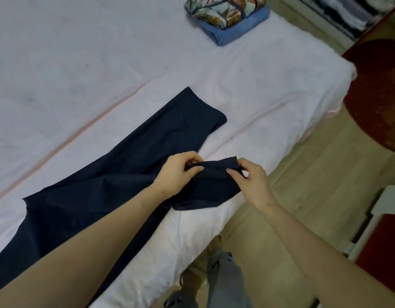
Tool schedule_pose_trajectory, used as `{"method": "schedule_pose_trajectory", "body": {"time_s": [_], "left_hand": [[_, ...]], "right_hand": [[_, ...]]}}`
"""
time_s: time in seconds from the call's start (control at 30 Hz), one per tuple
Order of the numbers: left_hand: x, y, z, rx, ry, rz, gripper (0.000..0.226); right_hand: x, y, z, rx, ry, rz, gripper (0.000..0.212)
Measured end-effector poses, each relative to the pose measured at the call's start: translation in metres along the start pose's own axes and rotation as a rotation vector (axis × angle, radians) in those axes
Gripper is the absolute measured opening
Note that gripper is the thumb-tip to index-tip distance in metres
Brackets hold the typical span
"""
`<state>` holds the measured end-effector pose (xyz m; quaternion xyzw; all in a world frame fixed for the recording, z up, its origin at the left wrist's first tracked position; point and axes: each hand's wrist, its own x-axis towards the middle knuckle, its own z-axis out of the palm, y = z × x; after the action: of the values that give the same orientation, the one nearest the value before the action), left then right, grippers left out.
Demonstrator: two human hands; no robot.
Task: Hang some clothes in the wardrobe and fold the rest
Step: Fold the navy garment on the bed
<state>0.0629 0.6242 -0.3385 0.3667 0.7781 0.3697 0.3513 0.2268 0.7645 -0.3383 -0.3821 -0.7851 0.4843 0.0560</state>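
Garment: dark navy trousers [130,165] spread slantwise on the bed [269,90], from lower left to frame centre; near end lifted at the bed's lower-right edge.
Left hand [176,172]: fingers curled, pinching the raised hem.
Right hand [252,181]: thumb and fingers pinching the same hem's other corner.
Risk: likely slide off the bed edge if either pinch slips; uneven pull probably skews the fold.
Stack: folded clothes [227,16], upper centre, well apart.
Writing: none readable.
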Motion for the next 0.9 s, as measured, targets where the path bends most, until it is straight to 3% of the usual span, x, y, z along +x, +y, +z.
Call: {"method": "schedule_pose_trajectory", "body": {"time_s": [0.13, 0.33, 0.57, 0.7, 0.8, 0.9], "left_hand": [[0.024, 0.021, -0.023, 0.07, 0.019, -0.039, 0.002], [0.077, 0.028, -0.06, 0.075, 0.231, -0.201, 0.04], [0.146, 0.002, -0.081, 0.224, 0.306, -0.401, 0.015], [0.189, -0.014, -0.08, 0.209, 0.352, -0.524, 0.012], [0.206, -0.012, -0.076, 0.188, 0.332, -0.52, 0.011], [0.217, -0.013, -0.077, 0.205, 0.262, -0.493, 0.012]], "right_hand": [[0.043, -0.031, -0.006, -0.006, 0.051, -0.029, 0.023], [0.123, -0.072, 0.008, 0.023, 0.081, -0.103, 0.023], [0.221, -0.074, 0.035, -0.259, -0.073, -0.087, 0.016], [0.246, -0.046, 0.026, -0.515, -0.194, -0.009, 0.028], [0.241, -0.026, 0.016, -0.465, -0.37, 0.085, 0.027], [0.24, -0.022, 0.008, -0.388, -0.357, 0.079, 0.013]]}}
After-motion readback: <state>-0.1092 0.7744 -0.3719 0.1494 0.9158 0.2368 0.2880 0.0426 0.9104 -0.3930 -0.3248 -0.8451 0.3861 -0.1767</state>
